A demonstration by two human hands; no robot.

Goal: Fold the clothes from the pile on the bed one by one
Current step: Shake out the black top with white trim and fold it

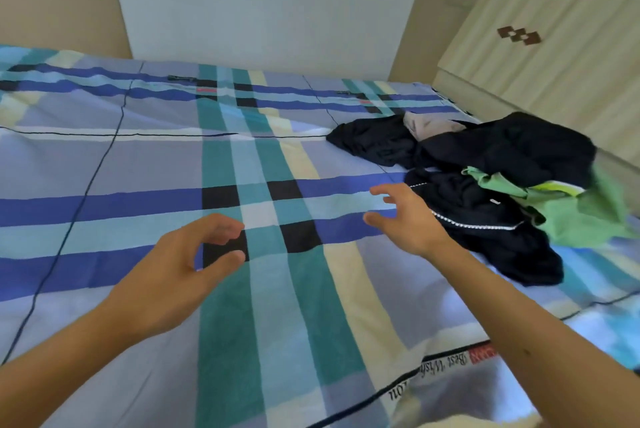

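Crumpled black-and-green clothes pile (498,153) sits on the plaid bed (138,164); left hand (173,268) and right hand (407,219) curl loosely, grips released.

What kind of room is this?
Most likely a bedroom. There is a wide bed with a plaid sheet, a pile of clothes lying on it, and pale wooden furniture right beside it.

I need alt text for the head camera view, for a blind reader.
The right hand reaches toward a pile of dark and green clothes on a plaid bedsheet; the left hand hovers beside it, both empty.
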